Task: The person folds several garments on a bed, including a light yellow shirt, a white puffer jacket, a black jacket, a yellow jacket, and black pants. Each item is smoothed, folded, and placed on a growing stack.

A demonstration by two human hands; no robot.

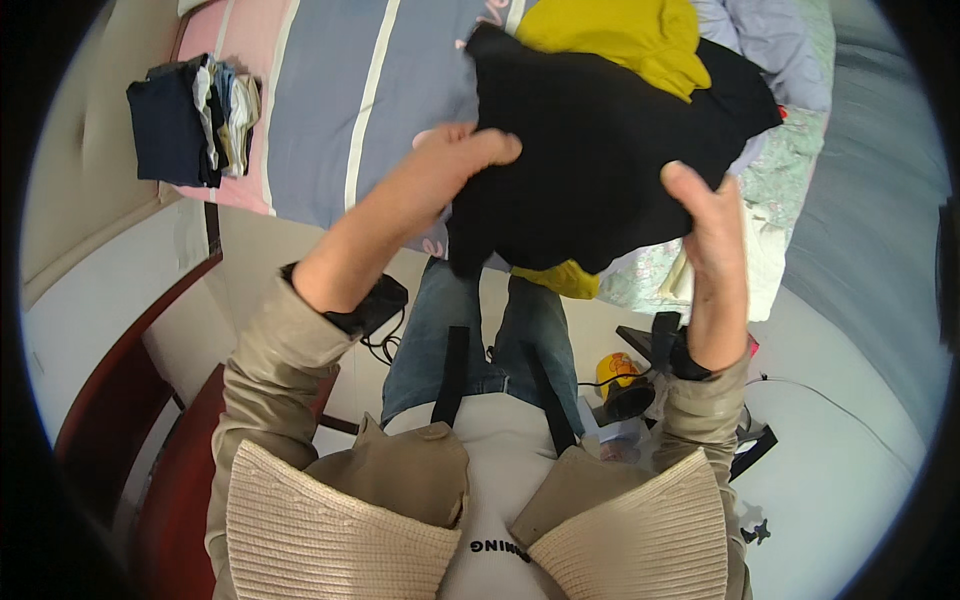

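The black garment (590, 150) is held over the near edge of the bed (320, 110), pinched at opposite sides by the left hand (465, 152) and right hand (712, 215), thumbs on top (the other fingers are largely hidden; their spread cannot be told). Treat it as probably light, soft and limp, best gripped at opposite edges. Yellow clothing (620, 35) crowds the far side; striped bedding toward the folded stack (170, 130) offers more room.

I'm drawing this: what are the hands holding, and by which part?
A black garment: the left hand holds its left edge, the right hand its lower right edge. Sleeve or hem can't be told.
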